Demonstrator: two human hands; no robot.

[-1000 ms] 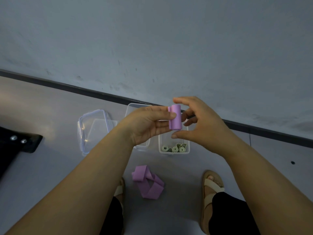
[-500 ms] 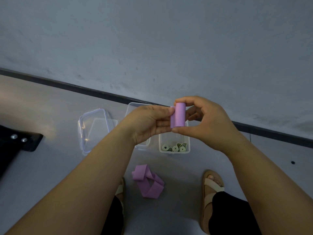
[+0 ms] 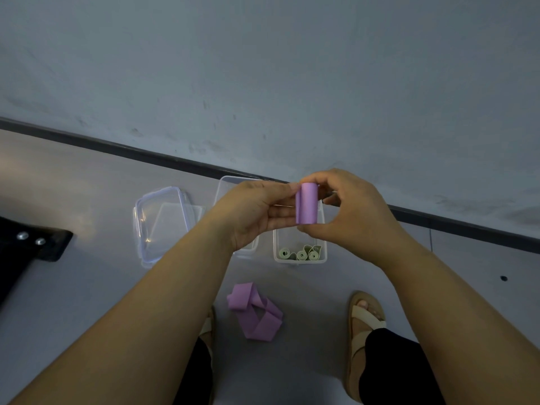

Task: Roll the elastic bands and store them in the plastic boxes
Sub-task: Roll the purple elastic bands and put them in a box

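Your left hand point(image 3: 257, 213) and right hand point(image 3: 352, 211) pinch the roll point(image 3: 306, 203), axis 12-to-6; the box point(image 3: 301, 261) lies at 6 o'clock of this grip.

Grey floor point(image 3: 87, 287), smooth, meets wall at a dark baseboard point(image 3: 146, 152). On it: clear lid point(image 3: 159, 223) at left, just beside a clear plastic box point(image 3: 230, 185) that is partly hidden. Second clear box point(image 3: 301, 261) to its right, green rolled bands point(image 3: 301, 254) inside. Loose purple band point(image 3: 257, 314) lies nearer, unrolled and folded over itself, between two sandalled feet point(image 3: 365, 317). Black object with two metal studs point(image 3: 43, 244) at far left. Small dark spot point(image 3: 503, 278) at far right.
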